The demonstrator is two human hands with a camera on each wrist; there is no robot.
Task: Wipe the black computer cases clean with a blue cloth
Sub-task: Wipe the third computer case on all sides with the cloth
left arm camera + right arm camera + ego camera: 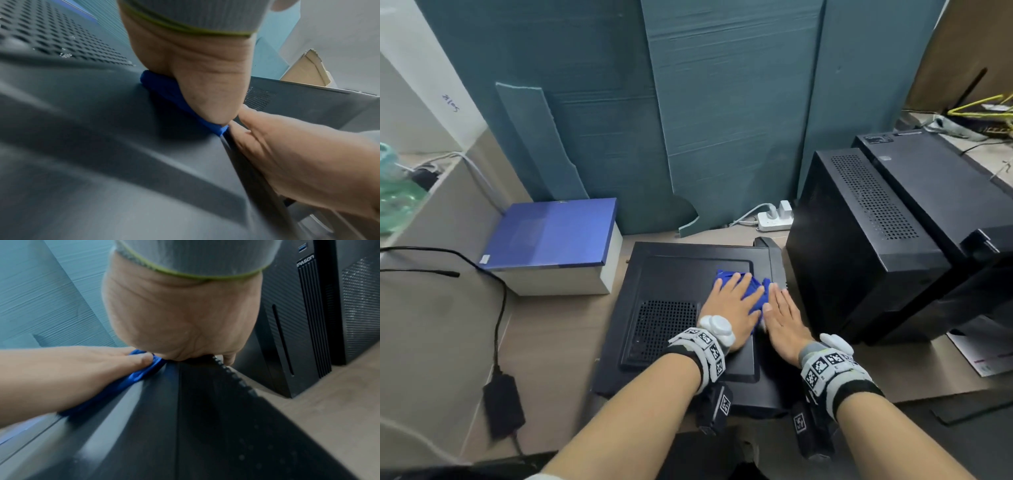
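Note:
A black computer case (674,274) lies flat on the desk in front of me. A crumpled blue cloth (755,291) rests on its right half. My left hand (734,301) presses flat on the cloth (164,87) with its fingers spread. Beside it, my right hand (784,318) lies flat with straight fingers along the case's right edge, touching the cloth's side. The right wrist view shows the right palm (180,318) on that edge and the left hand (72,373) on the cloth (141,371). Two more black cases (859,246) (941,192) stand upright at the right.
A vent grille (661,329) fills the flat case's near left corner. A blue-lidded box (551,240) sits left of it. A black power adapter (503,404) with its cable lies at the near left. A white power strip (774,219) and teal boards (722,120) stand behind.

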